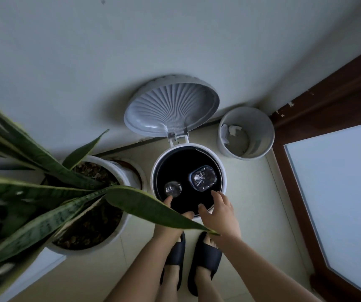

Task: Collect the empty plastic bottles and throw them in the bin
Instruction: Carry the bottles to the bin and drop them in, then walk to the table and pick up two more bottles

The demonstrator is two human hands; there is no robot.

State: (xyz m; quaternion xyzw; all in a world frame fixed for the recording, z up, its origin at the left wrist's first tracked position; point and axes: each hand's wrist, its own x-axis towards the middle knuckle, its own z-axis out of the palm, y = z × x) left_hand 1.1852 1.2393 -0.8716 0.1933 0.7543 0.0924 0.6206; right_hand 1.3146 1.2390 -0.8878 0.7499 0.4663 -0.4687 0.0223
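Note:
A white pedal bin (223, 173) stands open on the floor, its ribbed lid (171, 107) tipped back against the wall. Inside its dark liner are two clear plastic bottles seen end-on: a small one (173, 188) at the left and a larger one (203, 177) at the right. My left hand (166, 229) is partly hidden by a plant leaf; one fingertip reaches the small bottle's near edge, fingers apart. My right hand (221, 214) hovers over the bin's near rim with fingers spread, just short of the larger bottle and holding nothing.
A potted snake plant (118, 168) stands close on the left, one long leaf (144, 203) crossing my left wrist. A grey wastebasket (246, 132) with paper scraps sits behind the bin at the right. A brown door frame (328, 94) runs along the right. My feet wear dark slippers (205, 256).

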